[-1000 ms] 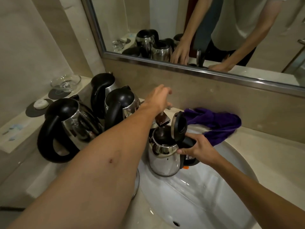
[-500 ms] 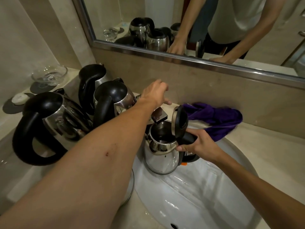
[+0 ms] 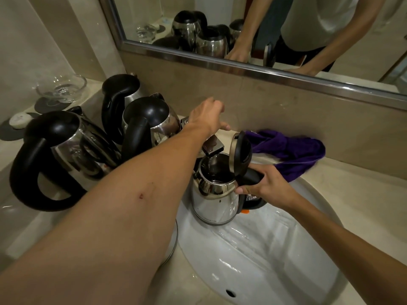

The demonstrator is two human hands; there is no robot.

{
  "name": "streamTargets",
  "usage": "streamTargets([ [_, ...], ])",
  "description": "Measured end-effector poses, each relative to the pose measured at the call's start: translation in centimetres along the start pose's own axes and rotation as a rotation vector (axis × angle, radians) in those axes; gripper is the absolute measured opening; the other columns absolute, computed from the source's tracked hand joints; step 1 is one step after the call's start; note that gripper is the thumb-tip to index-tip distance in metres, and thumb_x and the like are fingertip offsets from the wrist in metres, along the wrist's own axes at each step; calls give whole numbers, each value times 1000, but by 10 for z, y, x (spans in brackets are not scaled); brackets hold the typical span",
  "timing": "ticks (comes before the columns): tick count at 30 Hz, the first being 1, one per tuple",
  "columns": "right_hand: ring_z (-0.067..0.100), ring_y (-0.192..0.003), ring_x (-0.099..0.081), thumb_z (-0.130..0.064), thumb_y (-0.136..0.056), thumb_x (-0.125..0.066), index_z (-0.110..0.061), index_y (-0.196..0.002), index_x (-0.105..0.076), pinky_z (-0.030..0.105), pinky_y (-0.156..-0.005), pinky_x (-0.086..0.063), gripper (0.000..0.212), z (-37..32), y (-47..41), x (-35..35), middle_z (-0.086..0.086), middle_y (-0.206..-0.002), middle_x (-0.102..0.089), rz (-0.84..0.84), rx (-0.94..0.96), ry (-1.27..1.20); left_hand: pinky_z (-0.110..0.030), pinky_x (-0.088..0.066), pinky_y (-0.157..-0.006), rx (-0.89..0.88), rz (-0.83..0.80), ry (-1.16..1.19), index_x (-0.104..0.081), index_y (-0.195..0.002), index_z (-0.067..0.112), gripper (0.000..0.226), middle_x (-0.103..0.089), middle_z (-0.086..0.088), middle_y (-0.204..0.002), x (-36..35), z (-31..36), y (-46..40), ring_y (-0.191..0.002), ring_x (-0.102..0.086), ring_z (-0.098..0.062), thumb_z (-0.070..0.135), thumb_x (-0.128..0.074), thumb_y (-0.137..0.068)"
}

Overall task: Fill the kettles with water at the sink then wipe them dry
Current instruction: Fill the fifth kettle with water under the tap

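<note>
Both forearms are bare up to the frame's edge, with no sleeve, watch, ring or band showing on either. The left hand (image 3: 207, 116) and right hand (image 3: 267, 186) wear no gloves. A small reddish mark sits on the left forearm (image 3: 141, 195), partway between wrist and elbow. In the mirror (image 3: 253, 69) above, the reflected torso wears a pale, short-sleeved T-shirt (image 3: 312, 23) hanging loose over dark trousers (image 3: 308, 57), just below the shirt's hem in the mirror.

Beige stone counter (image 3: 363, 194) and walls, metal-framed mirror (image 3: 242, 23) above
</note>
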State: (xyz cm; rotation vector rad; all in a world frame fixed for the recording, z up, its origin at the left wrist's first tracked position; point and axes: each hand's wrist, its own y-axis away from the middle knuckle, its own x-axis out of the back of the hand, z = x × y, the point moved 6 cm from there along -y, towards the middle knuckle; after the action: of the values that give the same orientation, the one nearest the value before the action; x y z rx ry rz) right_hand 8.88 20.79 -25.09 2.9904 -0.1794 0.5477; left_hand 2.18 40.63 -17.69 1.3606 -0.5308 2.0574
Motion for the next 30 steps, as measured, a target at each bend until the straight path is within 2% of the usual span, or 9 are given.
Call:
streamTargets([
  [7,4,-75,-66,-13,-79,-87,-34,-107,-69,16,-63,-50,39,-2,0,0,-14,-87,-71,-6,6,12,-41,-43,-104,-7,0,-14,-55,-137,17,63,-48,-5,-143,0,1,1,-132,-47,-25,41,-77,-84],
  [12,12,-71,-66,-15,-78,-87,-36,-106,-69,22,-61,-52,39,0,-1,0,-8,-87,-71,1,0,-3,-41,-42,-105,-1,-3,2,-55,-138,19,61,-47,-5,-145,2,1,2,-134,-46,-26,40,-77,-85],
  [14,10,-70,-66,-14,-79,-87,-35,-106,-69,20,-61,-51,39,0,-1,0,-10,-86,-71,0,1,4,-41,-41,-106,1,1,12,-55,-138,19,61,-46,-5,-146,2,1,3,-135,-46,-26,39,-77,-85],
  [19,17,-81,-70,-15,-78,-87,-34,-108,-70,26,-67,-56,39,2,-1,1,-6,-92,-73,8,3,15,-41,-41,-106,6,20,-10,-54,-139,18,60,-48,-6,-144,3,2,5,-134,-46,-26,39,-76,-87],
  [23,10,-74,-67,-13,-79,-86,-34,-105,-68,21,-63,-52,38,1,0,0,-14,-87,-71,-1,-7,15,-41,-42,-105,10,29,-12,-54,-139,18,58,-48,-6,-143,4,2,7,-133,-46,-26,39,-75,-88],
  [30,2,-75,-67,-10,-81,-85,-34,-105,-67,18,-63,-51,39,-1,0,0,-21,-85,-70,-13,-26,23,-41,-42,-106,-5,56,-30,-56,-137,19,56,-51,-6,-141,9,4,14,-132,-48,-25,42,-74,-89],
])
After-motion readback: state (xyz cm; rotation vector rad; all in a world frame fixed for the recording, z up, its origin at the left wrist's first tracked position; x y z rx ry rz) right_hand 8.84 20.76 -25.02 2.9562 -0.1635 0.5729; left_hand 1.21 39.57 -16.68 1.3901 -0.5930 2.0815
